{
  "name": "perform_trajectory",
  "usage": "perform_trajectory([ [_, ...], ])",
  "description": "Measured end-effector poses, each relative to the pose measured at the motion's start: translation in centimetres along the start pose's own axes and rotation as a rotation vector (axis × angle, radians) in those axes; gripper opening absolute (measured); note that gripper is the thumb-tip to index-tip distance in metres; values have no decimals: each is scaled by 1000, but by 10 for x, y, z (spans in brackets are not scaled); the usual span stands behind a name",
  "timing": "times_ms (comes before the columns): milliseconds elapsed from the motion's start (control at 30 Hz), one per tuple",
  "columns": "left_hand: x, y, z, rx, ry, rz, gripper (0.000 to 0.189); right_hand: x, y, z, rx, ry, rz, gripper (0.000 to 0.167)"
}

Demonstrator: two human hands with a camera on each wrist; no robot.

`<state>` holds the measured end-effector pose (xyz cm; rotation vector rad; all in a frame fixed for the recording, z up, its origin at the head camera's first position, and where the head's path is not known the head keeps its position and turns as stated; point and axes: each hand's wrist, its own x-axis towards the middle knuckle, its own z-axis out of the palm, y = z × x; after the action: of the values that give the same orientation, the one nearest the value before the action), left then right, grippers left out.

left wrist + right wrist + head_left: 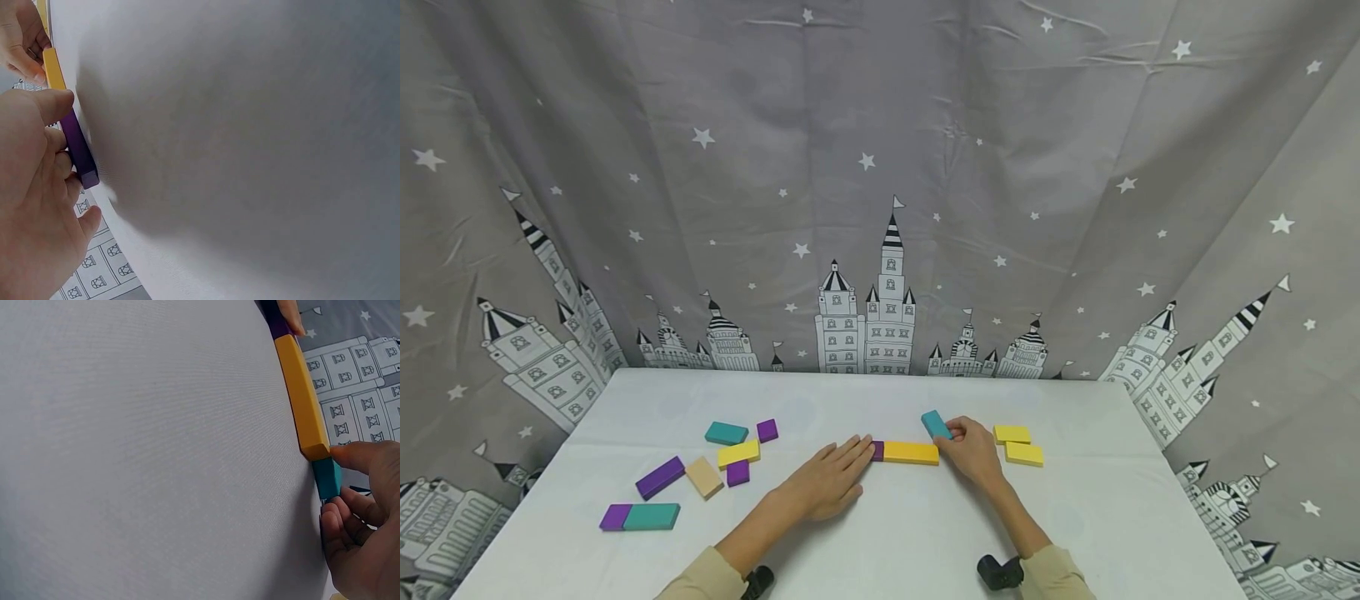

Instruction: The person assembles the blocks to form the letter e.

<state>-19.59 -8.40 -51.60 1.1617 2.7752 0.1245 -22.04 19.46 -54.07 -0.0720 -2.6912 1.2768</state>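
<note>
Pinching a teal block [936,425] between thumb and fingers, the right hand [972,450] holds it at a slant by the right end of an orange-yellow block [912,452]; whether those two blocks touch is unclear. The left hand [829,480] reaches over a purple block [877,451], fingers mostly straight and touching it. That purple block meets the orange-yellow one end to end on the white table [917,542]. Two pale yellow blocks [1024,454] lie beyond the right hand; a tan block [704,478] lies farther left.
</note>
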Motion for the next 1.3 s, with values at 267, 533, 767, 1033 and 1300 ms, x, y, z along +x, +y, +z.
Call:
perform_trajectory([
  [267,-1,1,-1,0,5,-2,57,0,-2,0,-4,-23,44,29],
  [533,-1,1,-1,-5,7,-2,57,-1,-1,-1,2,-23,39,29],
  [767,-1,1,-1,-2,5,-3,57,-1,-2,-1,4,-25,36,29],
  [1033,0,1,-1,2,3,-5,57,-1,-1,-1,4,-34,49,29],
  [1300,0,0,0,-7,-4,-5,58,-5,0,-10,52,-30,15,33],
])
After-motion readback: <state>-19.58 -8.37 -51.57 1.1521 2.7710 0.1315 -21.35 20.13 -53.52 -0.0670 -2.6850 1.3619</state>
